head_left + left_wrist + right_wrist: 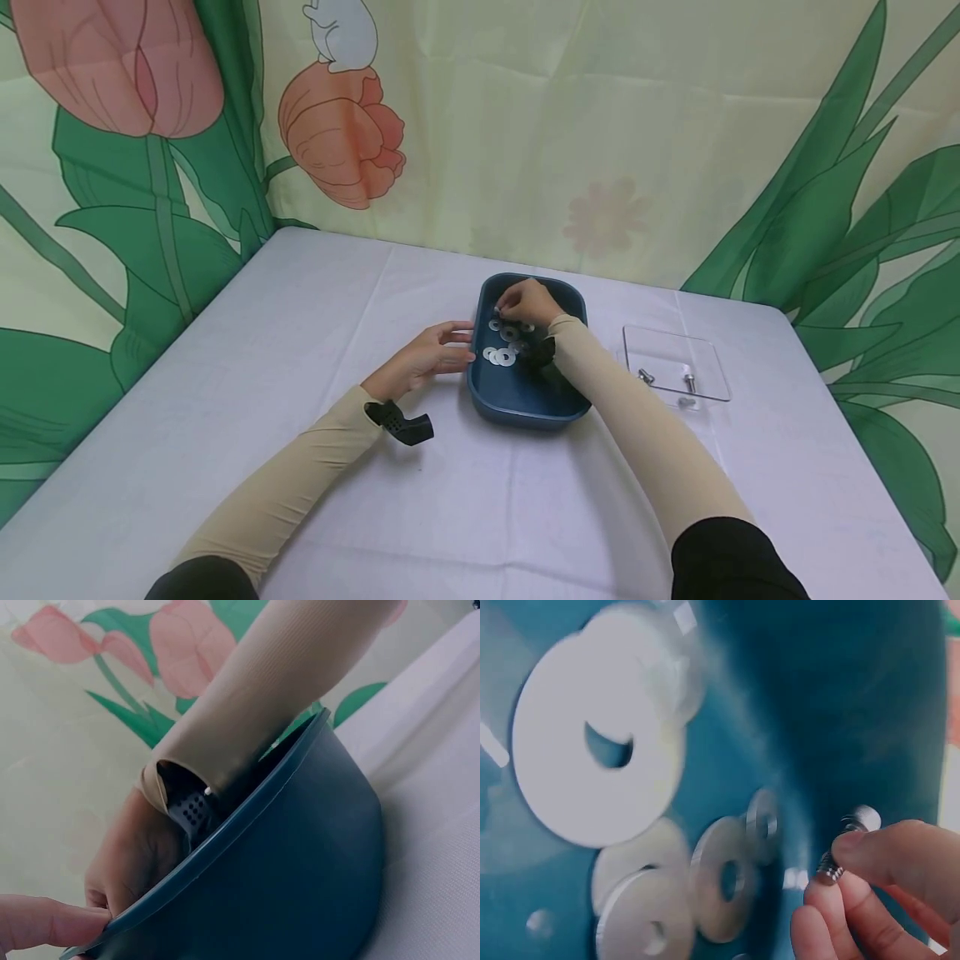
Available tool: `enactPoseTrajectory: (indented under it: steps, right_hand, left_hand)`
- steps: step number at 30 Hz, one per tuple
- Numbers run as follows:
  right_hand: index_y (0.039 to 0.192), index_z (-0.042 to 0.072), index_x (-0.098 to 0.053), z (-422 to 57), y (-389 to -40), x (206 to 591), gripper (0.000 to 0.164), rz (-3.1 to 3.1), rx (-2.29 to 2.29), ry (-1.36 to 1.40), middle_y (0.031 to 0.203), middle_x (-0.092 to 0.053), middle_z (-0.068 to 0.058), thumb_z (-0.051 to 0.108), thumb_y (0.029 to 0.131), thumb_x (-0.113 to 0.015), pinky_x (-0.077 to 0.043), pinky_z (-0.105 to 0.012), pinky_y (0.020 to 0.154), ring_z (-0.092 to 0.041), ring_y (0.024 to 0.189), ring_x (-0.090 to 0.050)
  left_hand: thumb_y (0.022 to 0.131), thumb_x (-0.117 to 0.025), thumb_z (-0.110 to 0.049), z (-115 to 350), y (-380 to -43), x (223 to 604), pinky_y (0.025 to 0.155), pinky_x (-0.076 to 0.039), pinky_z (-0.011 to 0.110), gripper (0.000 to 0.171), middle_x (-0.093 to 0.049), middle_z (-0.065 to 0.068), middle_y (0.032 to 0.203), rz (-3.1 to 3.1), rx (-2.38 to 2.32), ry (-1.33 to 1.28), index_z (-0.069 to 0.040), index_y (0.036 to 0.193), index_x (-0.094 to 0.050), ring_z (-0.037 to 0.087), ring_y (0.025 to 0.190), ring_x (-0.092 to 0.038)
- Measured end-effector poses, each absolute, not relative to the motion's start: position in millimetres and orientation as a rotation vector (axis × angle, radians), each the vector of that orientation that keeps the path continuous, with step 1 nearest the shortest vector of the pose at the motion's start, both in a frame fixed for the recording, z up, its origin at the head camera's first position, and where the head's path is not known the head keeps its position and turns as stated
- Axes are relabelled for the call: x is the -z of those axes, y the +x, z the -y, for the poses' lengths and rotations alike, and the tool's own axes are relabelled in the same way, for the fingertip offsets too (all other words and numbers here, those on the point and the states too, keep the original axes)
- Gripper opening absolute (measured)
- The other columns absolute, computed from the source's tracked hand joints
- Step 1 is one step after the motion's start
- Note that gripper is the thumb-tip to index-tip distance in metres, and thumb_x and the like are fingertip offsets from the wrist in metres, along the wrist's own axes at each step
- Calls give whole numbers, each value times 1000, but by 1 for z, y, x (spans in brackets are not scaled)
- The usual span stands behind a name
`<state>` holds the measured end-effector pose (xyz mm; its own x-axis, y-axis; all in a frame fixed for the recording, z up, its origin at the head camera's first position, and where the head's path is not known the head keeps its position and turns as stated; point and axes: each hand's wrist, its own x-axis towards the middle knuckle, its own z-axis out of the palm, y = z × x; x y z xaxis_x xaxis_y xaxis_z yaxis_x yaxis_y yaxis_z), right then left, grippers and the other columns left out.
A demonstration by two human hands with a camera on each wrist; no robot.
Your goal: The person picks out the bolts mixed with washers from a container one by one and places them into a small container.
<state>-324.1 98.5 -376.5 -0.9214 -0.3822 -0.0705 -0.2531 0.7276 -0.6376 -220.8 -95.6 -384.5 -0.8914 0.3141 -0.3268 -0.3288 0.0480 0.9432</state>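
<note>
A blue plastic bin [517, 408] stands on the table with several flat metal washers [506, 357] lying inside. My right hand [529, 303] reaches into its far left part. There it pinches a small silver screw [829, 868] between thumb and fingers, threads showing, as the right wrist view shows. Larger and smaller washers [649, 919] lie close to those fingertips. At the bin's left side my left hand [423, 358] touches the rim with fairly straight fingers. In the left wrist view one fingertip [82, 924] rests right at the rim.
Right of the bin lies a clear plastic tray [716, 367] with a few metal screws [690, 382] in it. A white cloth [390, 533] covers the table. Behind hangs a curtain [487, 125] printed with flowers. My right forearm [645, 425] crosses the bin's right rim.
</note>
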Motion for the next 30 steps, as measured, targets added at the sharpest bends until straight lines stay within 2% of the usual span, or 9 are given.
enactPoseTrajectory:
  steps: [7, 12, 19, 30]
  right_hand:
    - [105, -1, -68, -106, -321, 363, 20, -2580, 1143, -551, 105, -68, -18, 7, 88, -62, -58, -33, 83, -25, 88, -65]
    - [111, -4, -64, -112, -316, 355, 25, -2512, 1236, -554, 111, -65, -22, 7, 89, -61, -55, -39, 90, -32, 99, -64]
    - [116, -3, -61, -124, -309, 347, 29, -2460, 1289, -552, 117, -62, -22, 12, 91, -60, -52, -43, 96, -37, 106, -61]
    - [122, -3, -56, -144, -288, 320, 34, -2442, 1338, -512, 120, -59, -20, 13, 91, -59, -48, -44, 100, -31, 107, -58]
  left_hand:
    - [88, -57, 1, 96, -221, 384, 103, -46, 41, 60, -39, 15, 143, -1879, -1894, -7, -9, 143, -35, 31, 125, -50]
    - [88, -58, 1, 97, -220, 383, 103, -46, 41, 61, -39, 16, 144, -1880, -1897, -5, -8, 143, -34, 32, 126, -49]
    - [88, -58, 2, 95, -221, 383, 103, -46, 42, 61, -39, 15, 143, -1877, -1890, -17, -9, 143, -35, 32, 126, -49]
    - [87, -60, 1, 94, -221, 384, 100, -49, 40, 61, -42, 14, 142, -1896, -1887, -46, -11, 142, -38, 29, 121, -53]
